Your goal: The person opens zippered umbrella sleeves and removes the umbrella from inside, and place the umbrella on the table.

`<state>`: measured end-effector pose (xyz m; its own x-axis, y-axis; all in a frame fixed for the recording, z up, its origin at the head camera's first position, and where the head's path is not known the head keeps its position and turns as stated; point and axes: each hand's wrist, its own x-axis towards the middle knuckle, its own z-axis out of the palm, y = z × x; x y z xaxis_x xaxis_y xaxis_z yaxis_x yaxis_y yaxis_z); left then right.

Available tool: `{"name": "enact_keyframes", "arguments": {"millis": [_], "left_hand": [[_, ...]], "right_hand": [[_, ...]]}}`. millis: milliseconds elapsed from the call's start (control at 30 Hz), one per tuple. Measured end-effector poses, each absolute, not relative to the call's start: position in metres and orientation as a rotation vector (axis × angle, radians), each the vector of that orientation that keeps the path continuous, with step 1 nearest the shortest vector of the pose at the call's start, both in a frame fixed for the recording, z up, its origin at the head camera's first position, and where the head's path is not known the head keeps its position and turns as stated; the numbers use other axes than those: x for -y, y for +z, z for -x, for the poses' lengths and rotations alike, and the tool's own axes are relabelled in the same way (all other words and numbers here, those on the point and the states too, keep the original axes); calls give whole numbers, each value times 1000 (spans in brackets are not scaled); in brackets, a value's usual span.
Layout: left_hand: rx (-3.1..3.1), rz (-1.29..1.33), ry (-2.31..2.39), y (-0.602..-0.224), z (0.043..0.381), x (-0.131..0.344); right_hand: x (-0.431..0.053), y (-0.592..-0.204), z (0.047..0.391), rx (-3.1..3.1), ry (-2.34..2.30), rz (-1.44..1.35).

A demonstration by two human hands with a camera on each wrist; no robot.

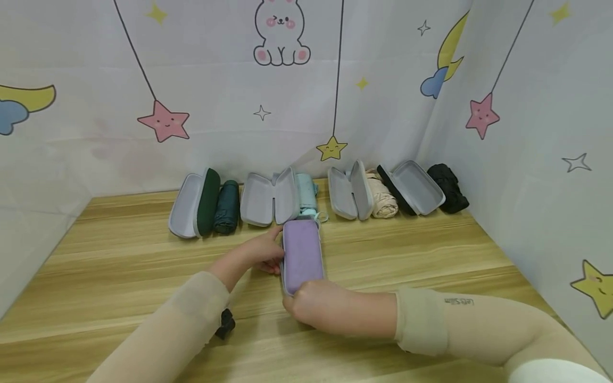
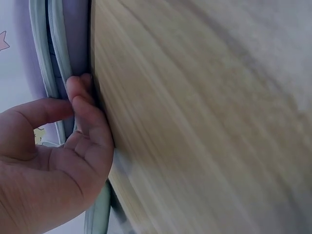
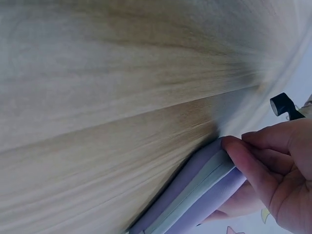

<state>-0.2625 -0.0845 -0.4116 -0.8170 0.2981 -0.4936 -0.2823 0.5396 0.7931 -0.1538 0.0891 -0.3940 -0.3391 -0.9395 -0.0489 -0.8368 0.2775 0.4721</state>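
A purple zip case [image 1: 303, 255] with a grey zipper band lies on the wooden table, its long side running away from me. At its left side, my left hand [image 1: 264, 251] grips the edge. In the left wrist view that hand's thumb reaches to the parted zipper seam, where dark fabric shows, and its curled fingers hold the lower shell. My right hand [image 1: 318, 304] is at the near end; its thumb and fingers [image 3: 248, 163] pinch the case's corner at the zipper band. Those fingertips hide any zipper pull there.
Along the back stand several open cases with grey linings, including a dark green one [image 1: 208, 202]. Between them lie rolled fabric bundles: dark green [image 1: 227, 206], light teal [image 1: 307, 194], beige [image 1: 381, 196] and black [image 1: 447, 187]. Printed white cloth walls the table's back and sides.
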Motion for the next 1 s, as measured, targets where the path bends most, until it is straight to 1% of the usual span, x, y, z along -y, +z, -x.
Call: {"name": "enact_keyframes", "arguments": {"millis": [267,500,733,1000], "left_hand": [[-2247,-1,1206,-410,259,87],[-2250,14,1186,-412,258,97],[-2255,10,1184,-411,253,97],[-2246,7,1213,-410,252,95]], "right_hand": [[-103,-392,153,2451,-525,-1672],[-122,-388,159,2573,-446,-1621],[-131,-392,182,2640,-295,-1566],[-137,-395,213,2820,68,-1482]]}}
